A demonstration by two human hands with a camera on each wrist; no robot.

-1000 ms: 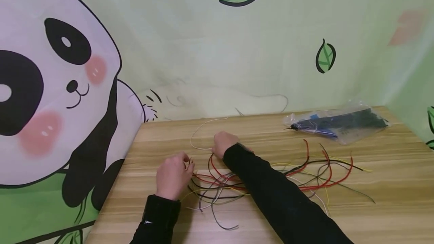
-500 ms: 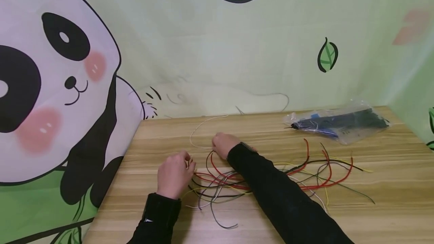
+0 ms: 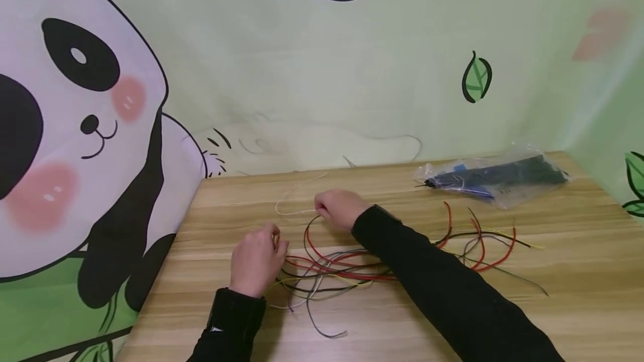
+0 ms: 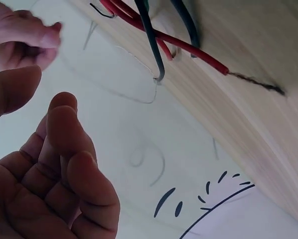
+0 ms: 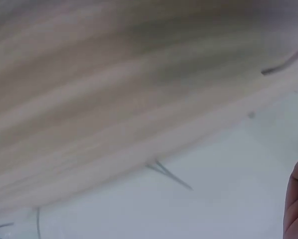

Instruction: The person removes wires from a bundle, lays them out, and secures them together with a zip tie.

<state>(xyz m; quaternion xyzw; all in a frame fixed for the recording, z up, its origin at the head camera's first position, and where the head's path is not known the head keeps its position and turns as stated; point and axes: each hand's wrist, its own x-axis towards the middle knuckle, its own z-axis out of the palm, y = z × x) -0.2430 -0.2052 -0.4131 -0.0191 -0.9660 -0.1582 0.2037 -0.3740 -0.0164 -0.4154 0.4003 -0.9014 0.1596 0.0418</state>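
Loose red, black, grey and yellow wires (image 3: 347, 272) lie tangled on the wooden table (image 3: 226, 194). My left hand (image 3: 255, 260) hovers at their left end. Its fingers are loosely curled in the left wrist view, and a gap with nothing in it separates the thumb (image 4: 19, 89) from them. Farther back, my right hand (image 3: 339, 209) appears to pinch the end of a thin white wire (image 3: 294, 213) that loops away toward the back edge. A dark wire (image 3: 307, 236) curves up close to its fingertips. One red wire (image 4: 204, 55) has a dark twisted end.
A clear plastic bag (image 3: 498, 177) of dark strips lies at the back right. My right sleeve (image 3: 453, 284) crosses the wires and hides their middle. Behind the table hangs a green cloth (image 3: 382, 88) printed with leaves and a panda.
The right hand has shifted slightly to the right and back, and the near end of the white wire follows. My left hand stays almost still. The head view has turned a little.
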